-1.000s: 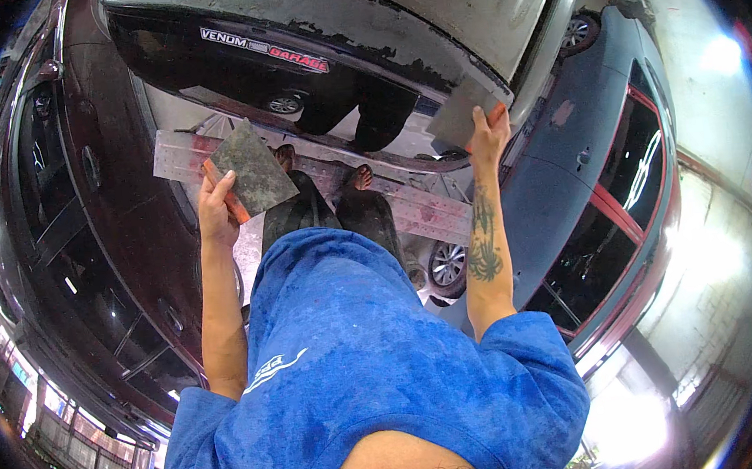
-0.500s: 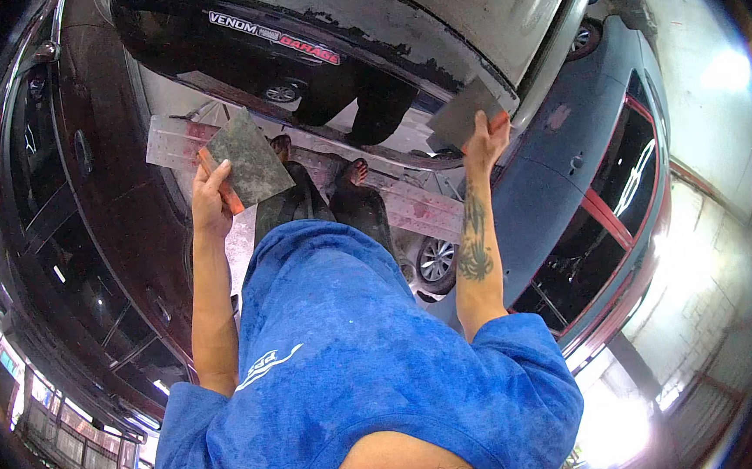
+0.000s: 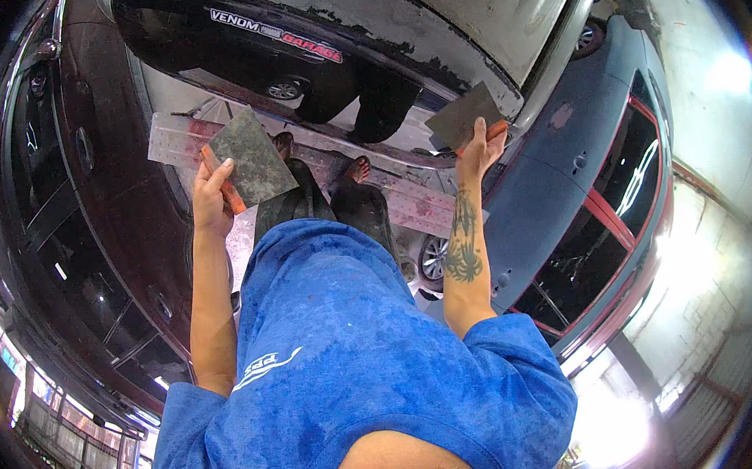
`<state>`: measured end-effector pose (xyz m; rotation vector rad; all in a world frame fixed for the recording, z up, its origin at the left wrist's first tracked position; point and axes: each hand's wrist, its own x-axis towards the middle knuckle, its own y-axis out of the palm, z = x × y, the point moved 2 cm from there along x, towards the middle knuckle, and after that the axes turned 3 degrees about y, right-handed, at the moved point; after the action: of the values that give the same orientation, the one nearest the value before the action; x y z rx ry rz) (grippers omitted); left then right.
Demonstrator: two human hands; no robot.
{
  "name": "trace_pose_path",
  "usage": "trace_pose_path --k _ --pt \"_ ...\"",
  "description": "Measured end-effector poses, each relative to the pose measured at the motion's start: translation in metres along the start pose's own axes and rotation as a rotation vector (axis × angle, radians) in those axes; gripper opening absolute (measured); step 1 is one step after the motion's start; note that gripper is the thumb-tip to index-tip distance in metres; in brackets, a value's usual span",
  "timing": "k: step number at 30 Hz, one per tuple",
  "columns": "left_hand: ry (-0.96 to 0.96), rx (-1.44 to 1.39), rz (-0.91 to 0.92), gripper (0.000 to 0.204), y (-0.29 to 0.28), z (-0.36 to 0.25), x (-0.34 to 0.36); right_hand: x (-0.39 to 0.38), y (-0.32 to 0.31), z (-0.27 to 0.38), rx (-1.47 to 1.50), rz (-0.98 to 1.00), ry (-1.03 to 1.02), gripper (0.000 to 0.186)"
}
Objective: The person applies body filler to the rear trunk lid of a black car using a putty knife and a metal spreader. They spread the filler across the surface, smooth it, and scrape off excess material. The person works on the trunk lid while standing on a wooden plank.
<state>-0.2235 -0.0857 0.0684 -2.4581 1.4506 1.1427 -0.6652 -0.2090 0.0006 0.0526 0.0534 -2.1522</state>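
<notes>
Below the grey car panel: two hands raised, each holding a flat scraper blade.

Nearest the camera is the blue shirt (image 3: 350, 367). Beyond it, the left hand (image 3: 212, 194) has its fingers closed on the orange handle of a wide grey spreader (image 3: 251, 159), well apart from the panel's chipped edge. The right hand (image 3: 479, 144) has its fingers closed around a second, darker spreader (image 3: 464, 115), whose blade lies just beside the grey car panel (image 3: 465, 10). Farther off stand a black car (image 3: 232, 44) and a blue-grey car (image 3: 564, 178).
</notes>
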Motion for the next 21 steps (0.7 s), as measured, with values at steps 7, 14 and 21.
trace_pose_path --k 7,14,21 --pt "0.002 0.091 0.048 0.033 0.010 -0.004 0.000 -0.017 0.116 0.009 -0.340 0.085 -0.186 0.017" --pt "0.046 0.060 0.002 0.034 0.001 -0.011 -0.002 -0.015 0.082 0.028 -0.314 -0.001 0.136 0.017" --pt "0.021 -0.023 0.140 0.035 -0.003 -0.023 0.017 -0.005 0.185 -0.005 -0.435 0.120 -0.111 0.024"
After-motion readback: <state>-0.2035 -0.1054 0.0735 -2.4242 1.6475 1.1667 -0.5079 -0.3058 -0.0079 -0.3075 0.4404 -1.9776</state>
